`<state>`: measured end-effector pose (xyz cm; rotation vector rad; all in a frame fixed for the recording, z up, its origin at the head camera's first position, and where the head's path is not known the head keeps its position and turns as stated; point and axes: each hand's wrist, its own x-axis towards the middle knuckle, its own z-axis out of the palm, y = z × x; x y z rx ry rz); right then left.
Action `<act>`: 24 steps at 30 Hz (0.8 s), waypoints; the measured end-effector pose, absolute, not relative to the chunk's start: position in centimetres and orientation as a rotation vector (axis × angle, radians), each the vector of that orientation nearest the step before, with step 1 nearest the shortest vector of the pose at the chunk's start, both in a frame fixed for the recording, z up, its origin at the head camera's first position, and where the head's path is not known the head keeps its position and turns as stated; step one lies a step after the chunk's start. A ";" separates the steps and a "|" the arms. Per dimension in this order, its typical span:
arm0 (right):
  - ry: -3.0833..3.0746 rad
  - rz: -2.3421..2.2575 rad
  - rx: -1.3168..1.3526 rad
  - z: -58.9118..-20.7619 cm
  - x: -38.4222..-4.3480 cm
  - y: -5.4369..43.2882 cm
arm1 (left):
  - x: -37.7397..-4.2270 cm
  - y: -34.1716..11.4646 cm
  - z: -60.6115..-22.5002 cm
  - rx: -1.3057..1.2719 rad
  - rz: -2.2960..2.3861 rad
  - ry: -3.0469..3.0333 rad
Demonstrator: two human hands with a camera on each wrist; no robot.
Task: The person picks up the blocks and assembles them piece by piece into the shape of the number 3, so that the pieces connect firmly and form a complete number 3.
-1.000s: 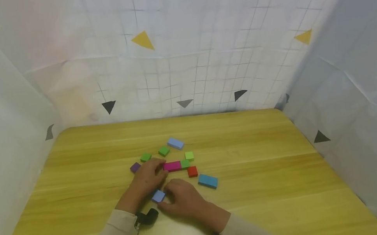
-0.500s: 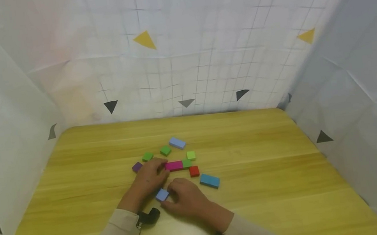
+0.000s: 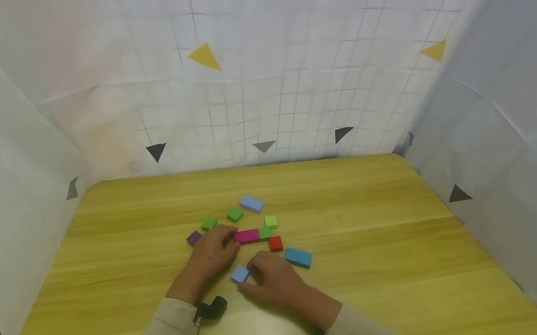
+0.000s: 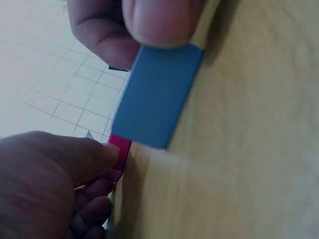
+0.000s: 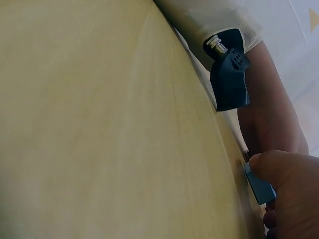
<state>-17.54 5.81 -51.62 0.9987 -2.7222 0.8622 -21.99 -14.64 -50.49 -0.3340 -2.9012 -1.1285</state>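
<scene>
One light blue block (image 3: 239,274) sits pinched in your right hand (image 3: 274,278), nearer you than one magenta block (image 3: 247,236), whose left end your left hand (image 3: 214,250) grips between thumb and fingers. At its right end: one green block (image 3: 265,233), one lime block (image 3: 271,222) just beyond, one red block (image 3: 275,244) nearer you, all on the wooden table (image 3: 386,265).
</scene>
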 end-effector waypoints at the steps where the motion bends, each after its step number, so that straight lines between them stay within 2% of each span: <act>1: -2.718 0.859 1.004 -51.6 -17.5 5.9 | -22.0 -14.6 -50.5 -0.334 -1.128 -2.902; 24: -2.822 0.834 0.864 -51.5 -17.6 7.7 | -21.9 -14.6 -50.2 -0.341 -1.125 -2.911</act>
